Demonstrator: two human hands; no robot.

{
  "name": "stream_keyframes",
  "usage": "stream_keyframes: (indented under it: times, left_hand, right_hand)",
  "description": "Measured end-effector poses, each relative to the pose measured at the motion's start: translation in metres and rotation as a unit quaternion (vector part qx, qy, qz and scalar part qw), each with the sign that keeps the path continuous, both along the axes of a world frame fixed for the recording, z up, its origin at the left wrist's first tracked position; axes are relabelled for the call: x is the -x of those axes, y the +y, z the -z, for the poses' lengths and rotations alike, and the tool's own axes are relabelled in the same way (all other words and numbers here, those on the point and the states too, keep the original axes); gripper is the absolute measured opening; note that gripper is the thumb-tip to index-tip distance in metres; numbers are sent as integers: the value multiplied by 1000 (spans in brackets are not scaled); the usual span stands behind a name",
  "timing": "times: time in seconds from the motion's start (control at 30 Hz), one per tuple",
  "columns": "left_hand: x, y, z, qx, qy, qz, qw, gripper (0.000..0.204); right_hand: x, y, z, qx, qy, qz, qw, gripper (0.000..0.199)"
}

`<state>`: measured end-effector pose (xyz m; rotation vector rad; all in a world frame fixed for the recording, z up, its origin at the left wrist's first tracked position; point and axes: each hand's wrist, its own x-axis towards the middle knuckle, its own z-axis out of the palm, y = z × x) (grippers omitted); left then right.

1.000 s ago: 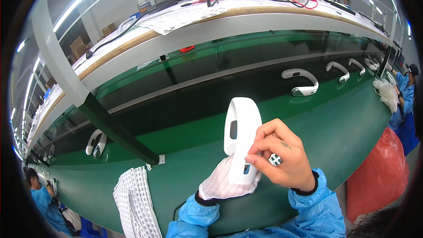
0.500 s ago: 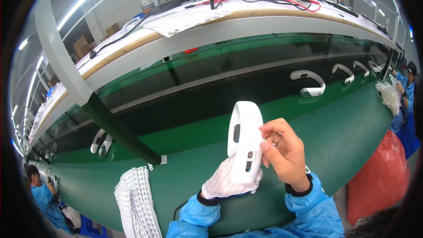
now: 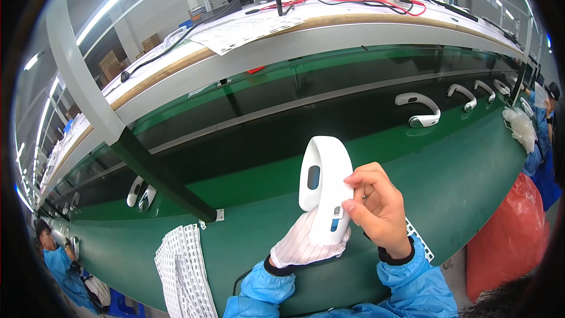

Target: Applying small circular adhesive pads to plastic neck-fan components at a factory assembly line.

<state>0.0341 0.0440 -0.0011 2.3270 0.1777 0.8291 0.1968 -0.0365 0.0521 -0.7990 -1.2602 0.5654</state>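
Note:
A white U-shaped neck massager (image 3: 331,171) stands tilted above the green bench, its curve upward. It has a dark oval pad inside one arm; a small grey square patch and a blue strip show on the other. My left hand (image 3: 309,241), in a striped white glove, is closed round its lower end; the massager hides some fingers. My bare right hand (image 3: 379,206) touches the massager's right edge with thumb and forefinger, the thumb beside the grey patch. The other fingers are curled, and whether something small is between them is hidden.
Perforated white label sheets (image 3: 182,271) lie at the left, and another strip (image 3: 419,241) is behind my right wrist. More massagers (image 3: 421,111) rest on the dark conveyor belt. A metal post (image 3: 159,168) rises at left. A red bag (image 3: 509,238) stands at right; co-workers sit at both sides.
The massagers on the belt have shifted to the right. The held massager has turned slightly, showing more of its inner pad. My right thumb has moved a little lower along its edge.

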Motion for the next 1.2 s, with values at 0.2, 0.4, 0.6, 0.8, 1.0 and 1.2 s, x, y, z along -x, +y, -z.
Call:
stream_keyframes:
  times: [0.2, 0.4, 0.6, 0.8, 1.0, 1.2]
  left_hand:
    - [-4, 9, -6, 162, 42, 26, 985, 51]
    - [-29, 31, 14, -33, 72, -90, 993, 36]
    - [-44, 124, 67, -123, 210, -329, 912, 25]
    - [-38, 191, 101, -255, 286, -394, 836, 19]
    - [-42, 183, 101, -279, 293, -371, 836, 28]
    - [-11, 128, 90, -251, 74, -321, 910, 30]
  right_hand:
    - [-2, 9, 24, 19, 3, 55, 998, 45]
    - [-18, 41, 94, 139, 150, 85, 975, 48]
    - [-7, 50, 177, 405, -72, -28, 911, 45]
    - [21, 56, 208, 249, -387, -47, 887, 43]
    - [39, 36, 177, 269, -423, 22, 865, 33]
    - [50, 45, 220, 153, -494, 180, 837, 43]
